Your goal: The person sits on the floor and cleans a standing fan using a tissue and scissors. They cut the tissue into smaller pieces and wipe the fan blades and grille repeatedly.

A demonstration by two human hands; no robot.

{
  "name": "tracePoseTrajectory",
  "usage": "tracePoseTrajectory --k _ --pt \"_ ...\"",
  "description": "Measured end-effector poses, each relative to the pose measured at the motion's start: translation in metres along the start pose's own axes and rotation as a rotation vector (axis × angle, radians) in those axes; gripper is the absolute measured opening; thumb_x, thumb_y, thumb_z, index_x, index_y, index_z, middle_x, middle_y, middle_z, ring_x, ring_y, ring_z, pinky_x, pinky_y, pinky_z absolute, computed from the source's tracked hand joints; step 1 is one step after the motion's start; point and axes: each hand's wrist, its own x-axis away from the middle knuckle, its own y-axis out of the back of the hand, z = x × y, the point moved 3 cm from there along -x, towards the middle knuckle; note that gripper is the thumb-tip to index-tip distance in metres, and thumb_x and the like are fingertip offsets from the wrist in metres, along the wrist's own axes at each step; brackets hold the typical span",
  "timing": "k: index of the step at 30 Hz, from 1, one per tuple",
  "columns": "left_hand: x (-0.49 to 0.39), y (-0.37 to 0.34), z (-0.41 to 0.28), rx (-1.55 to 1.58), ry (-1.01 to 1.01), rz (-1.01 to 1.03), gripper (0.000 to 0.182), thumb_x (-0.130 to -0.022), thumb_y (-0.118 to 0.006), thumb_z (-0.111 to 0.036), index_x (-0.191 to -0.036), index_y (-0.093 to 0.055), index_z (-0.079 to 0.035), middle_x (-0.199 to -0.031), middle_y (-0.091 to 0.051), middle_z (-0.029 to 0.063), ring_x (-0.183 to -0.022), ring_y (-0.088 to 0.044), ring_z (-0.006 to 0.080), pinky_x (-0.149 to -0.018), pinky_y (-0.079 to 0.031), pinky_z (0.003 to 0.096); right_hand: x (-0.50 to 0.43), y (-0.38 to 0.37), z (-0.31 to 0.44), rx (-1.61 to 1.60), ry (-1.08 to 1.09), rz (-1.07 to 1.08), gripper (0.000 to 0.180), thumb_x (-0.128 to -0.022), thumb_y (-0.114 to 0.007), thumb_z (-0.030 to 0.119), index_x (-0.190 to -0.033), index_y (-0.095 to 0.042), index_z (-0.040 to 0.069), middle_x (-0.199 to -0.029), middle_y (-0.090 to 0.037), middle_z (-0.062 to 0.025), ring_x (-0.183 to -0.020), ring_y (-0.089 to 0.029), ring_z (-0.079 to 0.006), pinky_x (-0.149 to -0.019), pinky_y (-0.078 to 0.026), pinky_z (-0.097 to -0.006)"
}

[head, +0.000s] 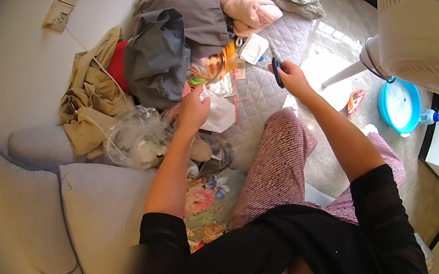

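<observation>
My left hand [193,110] pinches a thin white sheet [219,113], paper or cloth, that hangs down over the grey quilted cover [257,104]. In my right hand [294,79] is a black loop-shaped object [277,72], gripped upright; what kind of thing it is cannot be made out. The hands are apart, both raised above the seat. Beyond the left hand lie an orange printed package [227,56] and a white pouch [253,48]. A clear plastic bag [136,138] with white contents sits to the left of that hand.
Piled clothes [191,14] and a pink towel [252,10] cover the far end. Sofa cushions [111,200] stand at left. To the right are a white fan [421,31], a blue basin [383,103], a bottle [428,116] and a red wrapper [355,101] on the floor.
</observation>
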Motion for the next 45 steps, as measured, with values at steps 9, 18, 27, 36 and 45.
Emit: tracePoseTrajectory --k 9,18,27,36,45 --pt "-0.057 -0.053 -0.064 -0.078 -0.297 -0.246 0.047 -0.081 -0.073 -0.022 -0.121 -0.057 -0.002 -0.116 -0.06 0.0164 -0.113 -0.054 0.0362 -0.097 -0.043 0.0421 -0.066 0.0 -0.029 0.276 0.091 -0.312 0.041 -0.084 -0.07 0.034 -0.101 -0.064 -0.003 -0.097 -0.065 -0.0236 -0.088 -0.064 -0.038 -0.08 -0.05 -0.0449" --pt "-0.163 -0.127 -0.06 -0.258 0.106 -0.115 0.037 -0.079 -0.065 -0.025 -0.108 -0.063 -0.002 -0.111 -0.065 0.0202 -0.112 -0.057 0.0381 -0.098 -0.042 0.0441 0.007 0.011 -0.036 -0.008 0.175 -0.208 0.017 -0.088 -0.066 0.011 -0.1 -0.064 0.0 -0.097 -0.063 -0.013 -0.079 -0.063 -0.021 -0.07 -0.052 -0.0335" --pt "-0.118 -0.061 -0.076 0.034 -0.158 -0.321 0.023 -0.082 -0.064 -0.021 -0.094 -0.064 -0.001 -0.085 -0.067 0.0226 -0.08 -0.064 0.0428 -0.069 -0.048 0.049 0.091 0.039 0.008 -0.209 0.116 -0.186 0.017 -0.088 -0.063 0.011 -0.103 -0.064 0.002 -0.101 -0.065 -0.0134 -0.083 -0.064 -0.0254 -0.074 -0.052 -0.0356" --pt "0.067 -0.042 -0.226 0.131 -0.645 0.373 0.025 -0.083 -0.067 -0.015 -0.103 -0.066 0.0 -0.083 -0.066 0.0172 -0.073 -0.064 0.0318 -0.066 -0.048 0.0386 0.242 0.103 0.097 0.203 0.757 -0.336 0.045 -0.085 -0.067 0.01 -0.129 -0.058 0.013 -0.126 -0.059 -0.0114 -0.117 -0.055 -0.0318 -0.103 -0.038 -0.0437" --pt "0.121 -0.055 -0.33 0.429 -0.621 0.442 0.019 -0.087 -0.068 -0.016 -0.089 -0.064 0.003 -0.069 -0.059 0.0049 -0.064 -0.051 0.0131 -0.059 -0.04 0.0284 0.315 0.159 0.079 0.035 0.713 -0.518 0.031 -0.084 -0.064 -0.001 -0.114 -0.062 0.005 -0.104 -0.062 -0.0152 -0.087 -0.064 -0.0349 -0.073 -0.052 -0.039"
